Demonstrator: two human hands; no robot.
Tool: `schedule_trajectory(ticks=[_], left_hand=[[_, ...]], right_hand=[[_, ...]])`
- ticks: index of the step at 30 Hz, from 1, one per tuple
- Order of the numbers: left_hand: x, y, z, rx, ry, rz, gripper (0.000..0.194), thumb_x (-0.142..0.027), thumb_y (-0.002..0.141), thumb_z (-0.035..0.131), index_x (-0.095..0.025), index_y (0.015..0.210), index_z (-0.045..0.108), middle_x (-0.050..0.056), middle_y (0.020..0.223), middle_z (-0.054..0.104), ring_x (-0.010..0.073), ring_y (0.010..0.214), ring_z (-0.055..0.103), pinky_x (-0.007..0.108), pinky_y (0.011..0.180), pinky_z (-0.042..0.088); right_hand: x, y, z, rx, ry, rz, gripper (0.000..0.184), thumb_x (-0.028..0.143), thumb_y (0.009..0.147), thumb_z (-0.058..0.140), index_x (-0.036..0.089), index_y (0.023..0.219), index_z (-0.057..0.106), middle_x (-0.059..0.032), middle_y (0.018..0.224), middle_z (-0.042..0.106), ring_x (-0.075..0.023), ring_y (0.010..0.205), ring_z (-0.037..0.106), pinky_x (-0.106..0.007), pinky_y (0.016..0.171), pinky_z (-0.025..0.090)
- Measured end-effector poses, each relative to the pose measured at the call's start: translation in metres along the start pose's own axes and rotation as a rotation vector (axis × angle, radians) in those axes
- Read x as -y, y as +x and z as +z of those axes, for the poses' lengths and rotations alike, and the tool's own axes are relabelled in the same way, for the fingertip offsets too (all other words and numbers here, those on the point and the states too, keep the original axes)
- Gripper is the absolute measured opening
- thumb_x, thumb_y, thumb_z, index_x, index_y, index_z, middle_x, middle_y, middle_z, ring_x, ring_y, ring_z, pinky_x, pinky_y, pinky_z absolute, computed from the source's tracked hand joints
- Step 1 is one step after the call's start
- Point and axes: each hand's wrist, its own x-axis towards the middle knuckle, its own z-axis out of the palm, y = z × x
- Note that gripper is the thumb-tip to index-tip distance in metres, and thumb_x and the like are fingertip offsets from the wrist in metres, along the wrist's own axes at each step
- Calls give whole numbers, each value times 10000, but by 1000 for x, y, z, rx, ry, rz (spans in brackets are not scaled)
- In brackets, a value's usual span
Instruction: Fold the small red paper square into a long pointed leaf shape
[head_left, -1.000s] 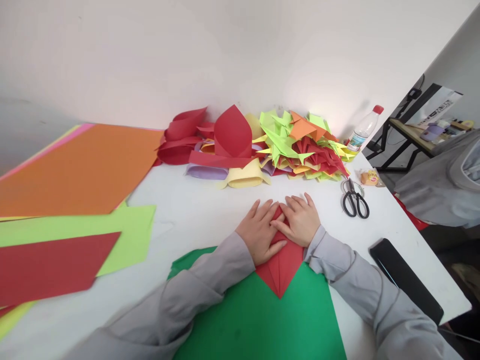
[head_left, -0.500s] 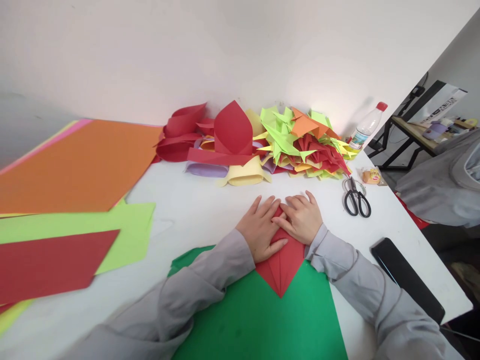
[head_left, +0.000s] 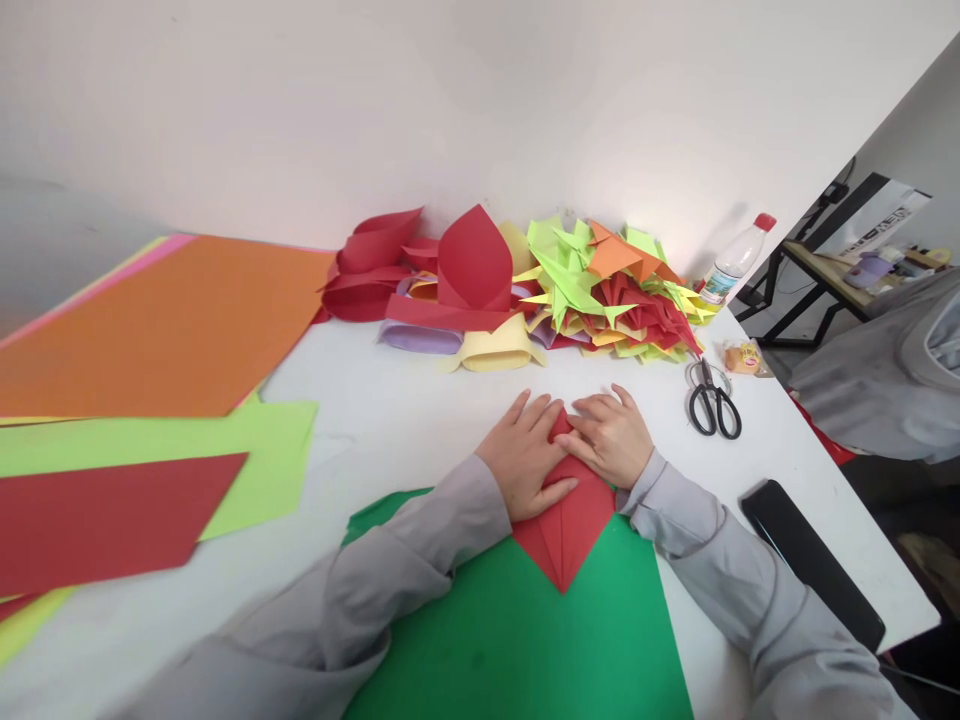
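a folded red paper (head_left: 562, 540) lies on a green sheet (head_left: 525, 640), point toward the camera, under 2 hands. the left hand (head_left: 525, 458) presses flat, fingers spread; the right hand (head_left: 611, 438) has its fingers loosely bent, seemingly touching the upper part. scissors (head_left: 714, 402) rest beyond, near a heap of folded papers (head_left: 615, 290).

On the tabletop (head_left: 382, 430), the folded paper (head_left: 561, 548) lies on the large sheet (head_left: 525, 650), with the loose sheets (head_left: 150, 330) to its left and the phone-like object (head_left: 814, 565) to its right. Behind the folded paper, along the wall (head_left: 375, 100), the curled pieces (head_left: 474, 262) sit left of the pile of folded shapes (head_left: 637, 305), and the bottle (head_left: 733, 262) stands just right of that pile. The scissors (head_left: 714, 408) lie between pile and phone-like object, the small packet (head_left: 744, 358) behind them to the right.
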Motion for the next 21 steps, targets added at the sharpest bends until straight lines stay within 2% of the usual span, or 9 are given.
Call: schedule_trajectory(ticks=[6,11,14,21], left_hand=[[1,1,2,-14,-14,-38,730,-597,830,363,-28,1264,508,237,1346,477,370,1285,362,544,1100,124],[1,-1,4,-21,-1,-41,723,-585,826,370,-41,1284,501,226,1367,465,363,1283,374,546,1105,109],[1,-2,4,-26,2,-32,715,-565,825,376,-39,1295,492,230,1367,463,372,1280,376,554,1098,127],[1,-1,3,-26,11,-39,722,-597,826,379,-65,1298,500,227,1364,468,373,1271,387,558,1092,136]], right_hand=[[-5,-3,2,-5,-9,-39,381,489,927,426,224,981,695,-64,1093,668,-194,1014,562,-448,1056,230],[-3,-11,-1,-23,-60,-178,489,537,909,419,135,1000,682,-114,1064,672,-216,977,575,-452,1066,248],[0,-19,-3,-29,-60,-210,551,585,893,398,123,964,689,-123,1023,679,-225,964,577,-457,1067,264],[2,-38,-9,-69,-32,-288,491,546,871,486,107,968,684,-143,1015,671,-243,978,582,-492,1046,311]])
